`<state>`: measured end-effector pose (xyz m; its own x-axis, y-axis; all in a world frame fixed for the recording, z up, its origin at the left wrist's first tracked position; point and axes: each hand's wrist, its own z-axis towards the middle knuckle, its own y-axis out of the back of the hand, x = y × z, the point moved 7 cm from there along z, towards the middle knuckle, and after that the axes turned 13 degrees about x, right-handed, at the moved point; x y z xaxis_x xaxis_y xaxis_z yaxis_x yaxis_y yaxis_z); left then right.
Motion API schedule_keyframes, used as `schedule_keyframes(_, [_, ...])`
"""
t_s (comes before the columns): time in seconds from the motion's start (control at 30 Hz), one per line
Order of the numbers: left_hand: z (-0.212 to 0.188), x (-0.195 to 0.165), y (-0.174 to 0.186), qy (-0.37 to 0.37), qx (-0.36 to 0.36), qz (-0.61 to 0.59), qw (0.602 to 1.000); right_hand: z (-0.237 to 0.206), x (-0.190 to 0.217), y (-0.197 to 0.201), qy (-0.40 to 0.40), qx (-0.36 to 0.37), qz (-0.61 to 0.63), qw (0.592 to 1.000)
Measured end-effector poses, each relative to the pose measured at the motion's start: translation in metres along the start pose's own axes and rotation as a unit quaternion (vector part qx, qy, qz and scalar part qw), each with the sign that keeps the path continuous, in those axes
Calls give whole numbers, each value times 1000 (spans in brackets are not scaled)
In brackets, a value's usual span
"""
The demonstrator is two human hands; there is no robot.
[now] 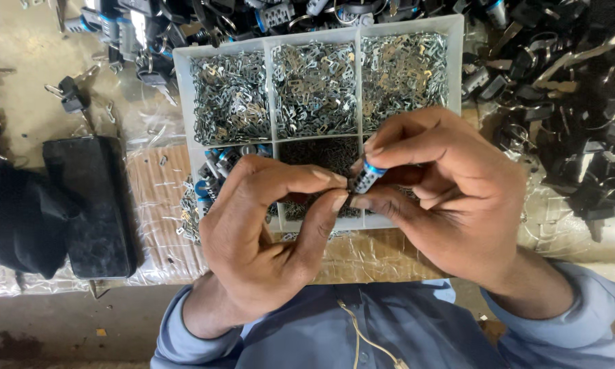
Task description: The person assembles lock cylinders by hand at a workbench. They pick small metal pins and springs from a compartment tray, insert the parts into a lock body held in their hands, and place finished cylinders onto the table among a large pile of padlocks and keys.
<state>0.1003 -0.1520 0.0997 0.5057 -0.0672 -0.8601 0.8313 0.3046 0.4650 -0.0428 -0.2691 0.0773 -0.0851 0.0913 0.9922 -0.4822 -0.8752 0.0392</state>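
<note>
The right hand is pinching a small silver lock cylinder with a blue ring above the white compartmented plastic tray; the left hand is pressing narrowed fingertips against its end. Many loose cylinders are lying in the tray's near-left compartment, apparently unfinished.

The tray is matt white plastic; its small plates are bright, shiny metal. The lock cylinder looks metal with a glossy blue band. The phone is black and dusty — its face dull. Crinkled clear plastic film covers pale wood. The sleeves are soft blue cloth.
</note>
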Motion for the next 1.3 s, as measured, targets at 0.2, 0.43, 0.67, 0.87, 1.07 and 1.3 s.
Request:
schedule_keyframes(0.2, [0, -1, -2, 18, 10, -29, 999, -6, -4, -1, -17, 2, -9, 1000])
schedule_keyframes(0.43, [-3, 5, 0, 0, 38, -65, 997, 1, -3, -4, 36, 46, -38, 998])
schedule_keyframes(0.67, [24, -18, 6, -7, -28, -17, 999, 10, 0, 6, 73, 9, 30, 997])
schedule_keyframes(0.87, [18, -70, 1, -135, 111, 325, 929, -64, 32, 29, 101, -14, 55, 993])
schedule_keyframes(1.07, [55, -80, -55, -200, 301, 261, 895, -188, -21, 3, -15, -167, 269, 948])
schedule_keyframes(1.3, [174, -24, -213, -187, 107, 522, 825, -236, -68, -46, -96, -139, 285, 944])
